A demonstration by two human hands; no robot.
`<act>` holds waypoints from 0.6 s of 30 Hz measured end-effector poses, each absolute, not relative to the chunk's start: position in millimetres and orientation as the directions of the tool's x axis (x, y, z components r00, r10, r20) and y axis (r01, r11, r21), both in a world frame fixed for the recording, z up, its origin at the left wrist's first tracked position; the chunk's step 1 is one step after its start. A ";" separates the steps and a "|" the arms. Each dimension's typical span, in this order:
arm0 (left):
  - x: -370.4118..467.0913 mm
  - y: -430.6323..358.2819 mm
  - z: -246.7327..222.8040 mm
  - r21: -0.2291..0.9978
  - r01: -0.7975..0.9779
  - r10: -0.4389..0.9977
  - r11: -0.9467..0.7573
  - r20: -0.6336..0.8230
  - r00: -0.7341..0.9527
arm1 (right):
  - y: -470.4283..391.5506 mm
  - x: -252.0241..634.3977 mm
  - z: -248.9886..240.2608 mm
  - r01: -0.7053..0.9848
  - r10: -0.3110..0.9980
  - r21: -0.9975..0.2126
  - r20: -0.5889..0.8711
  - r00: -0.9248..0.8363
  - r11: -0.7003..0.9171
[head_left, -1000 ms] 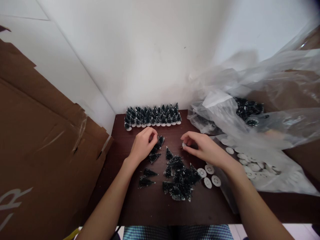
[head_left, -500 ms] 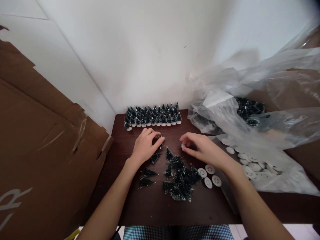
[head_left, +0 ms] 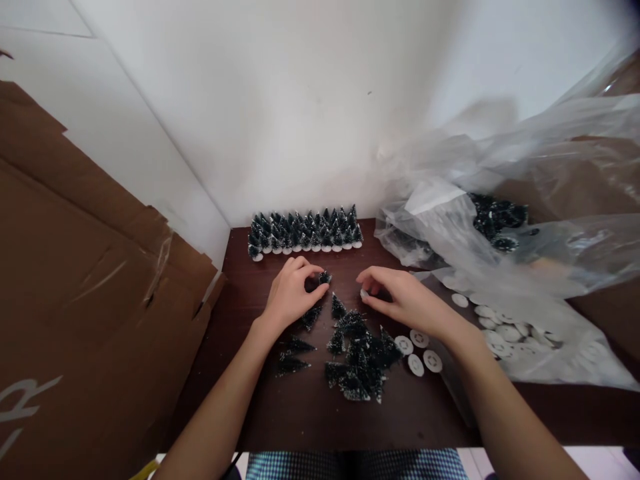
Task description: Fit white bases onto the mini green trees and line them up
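Observation:
Between the thumb and fingers of my left hand is a small dark green tree with white-flecked tips. My right hand, a short way to its right, pinches a small white disc, partly hidden by the fingers. Loose little trees lie in a pile nearer me, with a few more to the left of it. Several white round bases lie flat at the pile's right. Behind my hands, rows of upright trees on white bases stand against the wall.
At the left stands a large cardboard box. A clear plastic bag on the right holds more dark trees and many white discs. The dark brown table meets a white wall at the back.
The tree at my left fingertips has turned, and more of it shows now. My right hand has shifted very slightly left with the white disc.

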State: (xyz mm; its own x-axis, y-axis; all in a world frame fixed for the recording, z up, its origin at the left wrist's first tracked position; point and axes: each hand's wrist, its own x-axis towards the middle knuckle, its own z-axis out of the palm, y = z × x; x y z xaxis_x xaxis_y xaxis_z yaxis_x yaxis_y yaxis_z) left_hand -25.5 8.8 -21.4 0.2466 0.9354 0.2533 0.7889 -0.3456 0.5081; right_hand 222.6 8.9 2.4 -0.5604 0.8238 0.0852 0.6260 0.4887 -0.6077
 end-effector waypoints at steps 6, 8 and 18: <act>-24.1 7.6 -18.7 0.522 0.759 0.920 -0.390 0.256 0.297 | 8.1 222.0 2.4 0.637 0.827 -0.602 0.070 -0.558 0.481; -23.5 7.0 -17.9 0.517 0.754 0.914 -0.404 0.251 0.318 | 7.8 221.8 2.5 0.637 0.825 -0.601 0.068 -0.561 0.482; -23.8 7.5 -19.2 0.526 0.719 0.891 -0.453 0.265 0.368 | 7.8 220.2 2.0 0.635 0.819 -0.598 0.064 -0.570 0.489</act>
